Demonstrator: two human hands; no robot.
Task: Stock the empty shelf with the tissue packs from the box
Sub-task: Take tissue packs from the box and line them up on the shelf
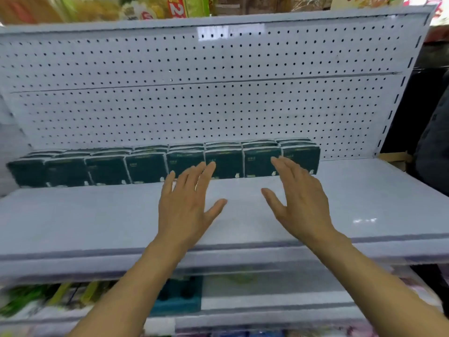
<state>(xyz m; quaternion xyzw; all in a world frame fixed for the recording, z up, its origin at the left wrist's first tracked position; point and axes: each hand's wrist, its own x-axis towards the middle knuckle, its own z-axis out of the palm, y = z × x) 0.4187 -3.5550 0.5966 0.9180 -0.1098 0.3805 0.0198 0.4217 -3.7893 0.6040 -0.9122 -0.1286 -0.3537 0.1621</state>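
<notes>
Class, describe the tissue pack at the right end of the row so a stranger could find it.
Find the white pegboard shelf. A row of dark green tissue packs lines its back. The end pack alone has bare shelf on its right, beyond the right hand.

We see bright, even light; glare patches on the pegboard (230,32) top and the shelf (364,220) right. Edges smear and bow; centre sharper.

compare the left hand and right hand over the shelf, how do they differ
The left hand lies further left, before the middle of the row of dark green tissue packs; the right hand lies before the row's right end. The left thumb points right, the right thumb left. Both are open, fingers straight, holding nothing, above the white shelf.
</notes>
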